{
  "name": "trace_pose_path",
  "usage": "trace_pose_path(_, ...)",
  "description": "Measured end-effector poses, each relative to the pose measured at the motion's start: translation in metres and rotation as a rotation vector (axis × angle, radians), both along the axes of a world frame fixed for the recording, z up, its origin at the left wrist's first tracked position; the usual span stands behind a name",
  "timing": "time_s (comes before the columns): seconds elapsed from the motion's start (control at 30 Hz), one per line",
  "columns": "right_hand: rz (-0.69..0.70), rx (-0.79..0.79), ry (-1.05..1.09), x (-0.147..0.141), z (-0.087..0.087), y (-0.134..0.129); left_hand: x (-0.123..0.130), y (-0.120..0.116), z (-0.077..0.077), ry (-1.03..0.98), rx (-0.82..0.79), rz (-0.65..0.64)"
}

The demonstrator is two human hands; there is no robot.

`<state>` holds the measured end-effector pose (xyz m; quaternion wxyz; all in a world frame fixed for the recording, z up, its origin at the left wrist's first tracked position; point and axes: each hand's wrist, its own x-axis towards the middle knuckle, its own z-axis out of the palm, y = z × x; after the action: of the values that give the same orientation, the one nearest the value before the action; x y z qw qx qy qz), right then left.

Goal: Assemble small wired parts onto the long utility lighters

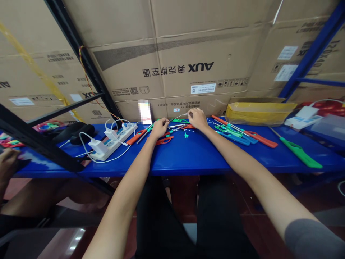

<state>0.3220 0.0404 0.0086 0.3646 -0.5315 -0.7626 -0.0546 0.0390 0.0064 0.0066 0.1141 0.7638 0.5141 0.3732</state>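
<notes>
Beyond the middle of the blue table, my left hand (161, 127) is closed, its fingertips pinched at one end of a thin pale wire (178, 117). The strand runs up to my right hand (197, 118), whose closed fingers grip it by a small whitish tip. Long-necked lighters lie beneath and around both hands. An orange-red lighter (165, 140) is just below my left hand, and another red one (137, 137) lies to its left. Right of my right hand are several more, among them a blue lighter (237, 138) and a red lighter (262, 139).
A white power strip (114, 142) with plugged-in chargers and a lit phone (145, 113) stand at left. A yellow-taped carton (260, 112) sits at back right, and a green lighter (300, 153) lies apart. Another person's hand (9, 158) shows beyond the black post (51, 144).
</notes>
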Motion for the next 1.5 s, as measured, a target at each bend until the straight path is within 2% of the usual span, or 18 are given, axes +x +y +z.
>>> trace_pose_path(0.4,0.039,0.037,-0.005,-0.005,0.005,-0.007,-0.002,0.002,0.000,0.018,0.002,0.025)
trace_pose_path(0.6,0.187,-0.026,-0.099,-0.006,0.003,-0.012,-0.002,0.003,0.001,0.000,0.024,0.060)
trace_pose_path(0.77,0.234,-0.029,-0.143,-0.012,0.001,-0.014,-0.002,0.003,0.000,0.008,0.036,0.047)
trace_pose_path(1.1,0.129,-0.035,-0.102,-0.005,0.001,-0.010,-0.005,0.002,0.001,-0.015,0.033,0.043)
trace_pose_path(1.5,0.169,-0.029,-0.158,-0.009,-0.003,-0.009,-0.005,0.003,0.000,-0.026,-0.007,-0.019)
